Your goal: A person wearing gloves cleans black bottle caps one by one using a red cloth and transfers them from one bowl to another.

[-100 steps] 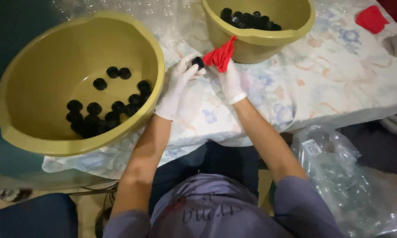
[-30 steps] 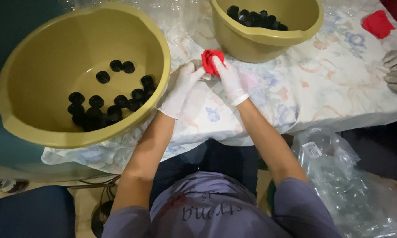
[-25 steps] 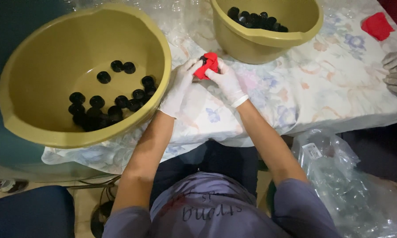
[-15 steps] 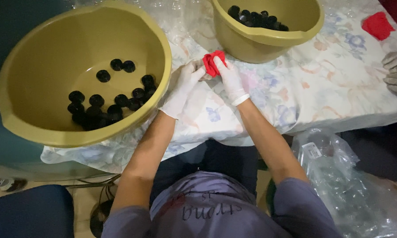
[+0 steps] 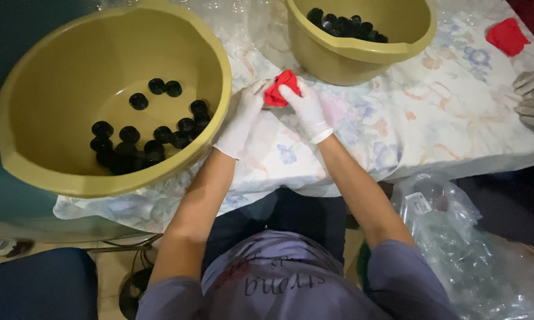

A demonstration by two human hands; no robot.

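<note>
My left hand (image 5: 242,116) and my right hand (image 5: 303,105), both in white gloves, meet over a bunched red cloth (image 5: 279,90) on the flowered tablecloth. The cloth is pressed between the two hands, and whatever it is wrapped around is hidden. A big olive basin (image 5: 24,160) stands just left of my left hand with several black caps (image 5: 136,142) on its bottom. A smaller olive basin (image 5: 362,56) stands beyond my hands, also holding several black caps (image 5: 344,25).
Another person's gloved hands (image 5: 533,98) rest at the table's right edge. A second red cloth (image 5: 507,35) lies at the far right. A clear plastic bag (image 5: 462,249) sits on the floor to my right. A flowered cloth (image 5: 445,124) covers the table.
The red cloth hung loose from my right hand earlier; now it is bunched tight between both hands. My hands have kept turning it in the same spot.
</note>
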